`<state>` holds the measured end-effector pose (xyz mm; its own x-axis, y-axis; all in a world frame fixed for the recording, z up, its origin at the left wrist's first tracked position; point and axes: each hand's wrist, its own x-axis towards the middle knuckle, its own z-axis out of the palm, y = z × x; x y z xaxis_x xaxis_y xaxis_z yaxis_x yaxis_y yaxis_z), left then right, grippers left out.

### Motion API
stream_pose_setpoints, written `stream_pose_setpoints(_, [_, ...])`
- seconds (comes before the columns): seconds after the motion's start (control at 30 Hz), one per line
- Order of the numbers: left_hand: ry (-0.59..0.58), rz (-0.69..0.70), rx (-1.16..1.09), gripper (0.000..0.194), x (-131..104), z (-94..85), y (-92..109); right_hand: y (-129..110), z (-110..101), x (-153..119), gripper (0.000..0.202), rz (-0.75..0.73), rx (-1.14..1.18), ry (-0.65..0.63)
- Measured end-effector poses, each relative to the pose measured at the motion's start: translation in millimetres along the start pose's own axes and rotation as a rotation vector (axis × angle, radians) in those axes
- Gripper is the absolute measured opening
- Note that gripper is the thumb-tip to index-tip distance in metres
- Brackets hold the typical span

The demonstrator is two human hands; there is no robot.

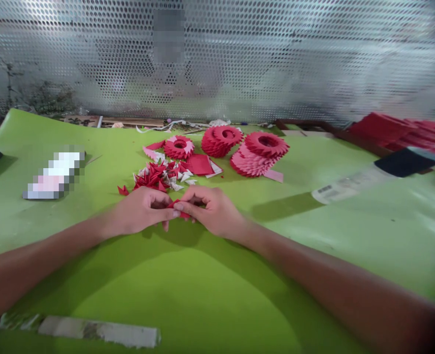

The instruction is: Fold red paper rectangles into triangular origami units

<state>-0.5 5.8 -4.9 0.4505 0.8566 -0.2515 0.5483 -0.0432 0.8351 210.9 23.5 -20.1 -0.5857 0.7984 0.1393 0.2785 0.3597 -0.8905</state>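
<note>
Between my two hands is a small red paper piece (183,214), pinched at both sides. My left hand (139,209) holds its left part, thumb and fingers closed. My right hand (213,209) grips the right part, its thumb close to the left thumb. Just beyond lies a pile of folded red and white paper pieces (153,176). Behind the hands are flat red paper squares (200,164), a small red and pink ring (179,146), a red ring stack (221,141) and a taller pink and red stack (259,155).
The green table (188,300) carries a blurred-out phone-like object (55,174) on the left, a clear bottle with a dark cap (354,183) on the right and a whitish strip (99,332) near the front. Red bundles (390,130) lie back right, before a perforated metal panel (217,59).
</note>
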Motion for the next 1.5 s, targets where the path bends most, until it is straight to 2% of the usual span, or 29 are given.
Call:
stream_pose_setpoints(0.4, [0.045,-0.019,0.025,0.040,-1,2.5,0,-3,0,0,0.022,0.031,-0.049,-0.050])
stream_pose_setpoints(0.53, [0.006,0.038,0.052,0.036,-2,-0.5,2,-4,0,-1,0.018,-0.011,-0.061,-0.015])
stream_pose_setpoints(0.67, [-0.065,0.027,0.044,0.038,-3,-7.4,2,-5,-2,-2,0.020,0.001,-0.109,0.029])
stream_pose_setpoints(0.97, [-0.040,0.055,0.129,0.034,-1,-4.9,1,-7,-2,-1,0.023,0.025,-0.106,0.017])
stream_pose_setpoints(1.17, [0.018,0.110,0.184,0.036,-2,-0.9,-1,-7,-2,-1,0.020,0.040,-0.102,0.021])
stream_pose_setpoints(1.37, [0.031,0.150,0.182,0.029,-2,-0.1,-3,-3,-1,-1,0.022,0.035,-0.082,0.020])
stream_pose_setpoints(1.5, [0.172,0.315,0.351,0.032,-5,-3.0,-6,-1,-2,0,0.026,0.079,-0.022,0.019])
